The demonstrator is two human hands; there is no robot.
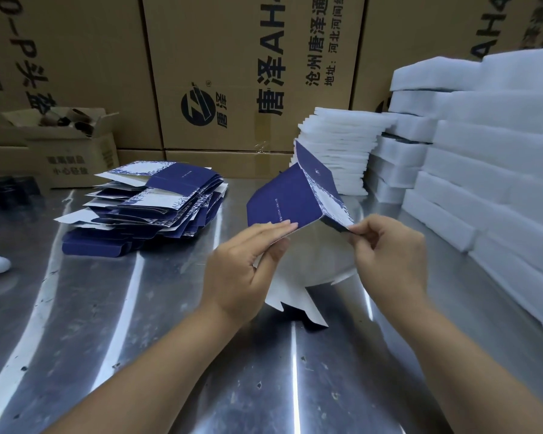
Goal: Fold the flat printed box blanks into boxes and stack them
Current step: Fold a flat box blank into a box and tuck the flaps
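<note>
We look down on a shiny metal worktop [132,339], scuffed and pitted with small dents. On its left lies a loose pile of flat blue-and-white box blanks [145,208]. A small open carton [72,155] stands behind the pile. Stacks of white foam pads [483,170] line the right side, with thinner foam sheets [339,151] just beside them.

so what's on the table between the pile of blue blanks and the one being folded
Nothing: the head view shows only bare steel table between the pile and the held blank.
</note>
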